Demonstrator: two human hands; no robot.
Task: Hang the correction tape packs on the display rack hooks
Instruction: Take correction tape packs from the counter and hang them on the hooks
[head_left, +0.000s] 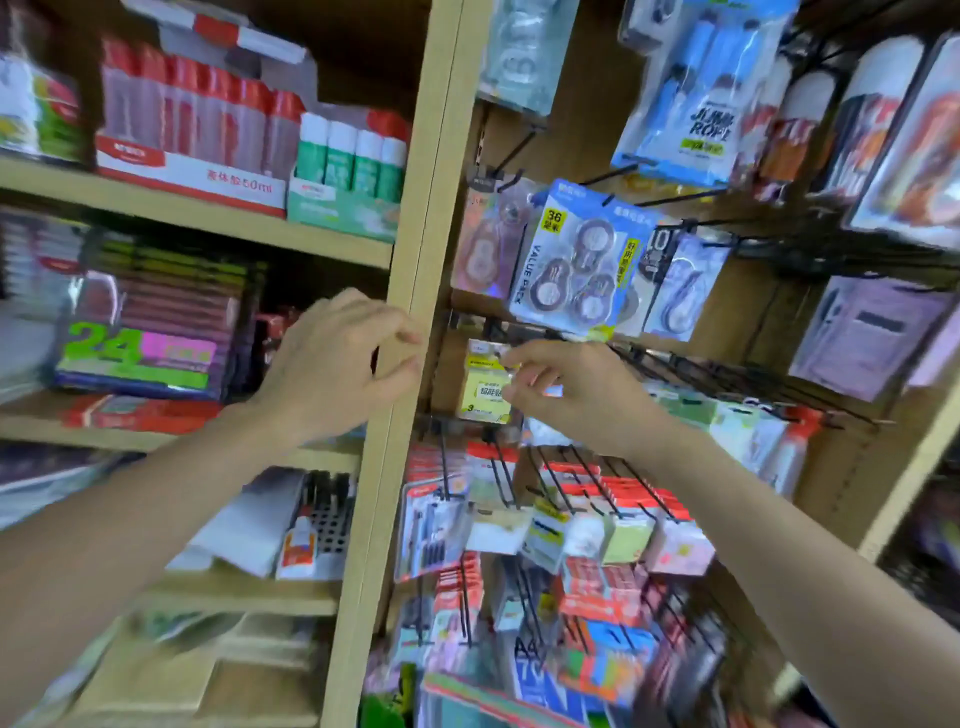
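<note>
Correction tape packs (571, 260) already hang in a row on the upper hooks of the display rack, so part of the job looks done. One more pack is at the rack right now, a row lower. Whether others wait to be hung cannot be told, since no loose stock shows.

At the far left stand shelves with glue bottles (197, 119) and boxed goods, which play no part here. The left hand (337, 364) is raised in front of those shelves, its fingers loosely curled, with the fingertips at the edge of the wooden post (421, 208) that divides the shelves from the rack. It holds no pack; whether it leans on the post or only hovers beside it is hard to tell through the blur.

Just right of the post a small yellow pack (483, 384) hangs upright at the back of the rack, below the hung row. Its print is too blurred to read, but it is probably the tape pack in hand. The right hand (566, 389) pinches its right edge between thumb and bent fingers, closed tight on the card. Whether the hole is on the hook yet cannot be seen. Further right, the black hooks (727, 379) of that same row stick out partly bare, so there is room for more.
</note>
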